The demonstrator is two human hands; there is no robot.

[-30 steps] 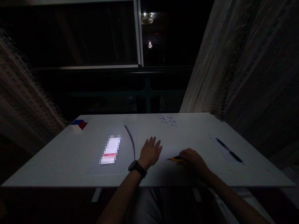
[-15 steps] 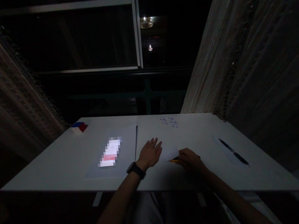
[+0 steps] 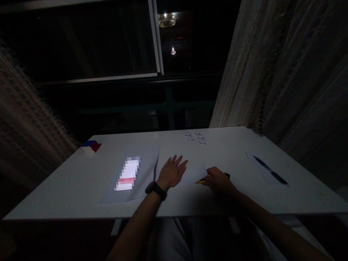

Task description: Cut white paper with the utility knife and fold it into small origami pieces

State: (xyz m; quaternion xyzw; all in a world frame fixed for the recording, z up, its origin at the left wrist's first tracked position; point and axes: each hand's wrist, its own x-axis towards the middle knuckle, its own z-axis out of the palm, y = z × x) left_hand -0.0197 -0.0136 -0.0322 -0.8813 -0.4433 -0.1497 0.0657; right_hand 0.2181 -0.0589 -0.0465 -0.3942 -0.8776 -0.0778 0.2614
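My left hand (image 3: 171, 172), with a dark watch at the wrist, lies palm down on the table, fingers spread. Its edge is on or close to a small white sheet of paper (image 3: 194, 175). To the right, my right hand (image 3: 221, 181) is closed around a slim yellow and black tool (image 3: 201, 181), which looks like a utility knife. The tool's narrow end points left over the paper; its dark rear end shows past my knuckles. In the dim light I cannot tell whether it touches the sheet.
A large sheet of paper (image 3: 148, 163) carries a lit phone (image 3: 128, 174), its screen blurred. A red, blue and white block (image 3: 91, 146) stands at the far left corner. Several small marked pieces (image 3: 195, 138) lie at the back. A dark pen-like object (image 3: 270, 169) rests on paper at right.
The view has tipped slightly downward. The large sheet's right edge now looks bent near my left wrist. Both hands keep nearly the same places, and my right hand still holds the tool.
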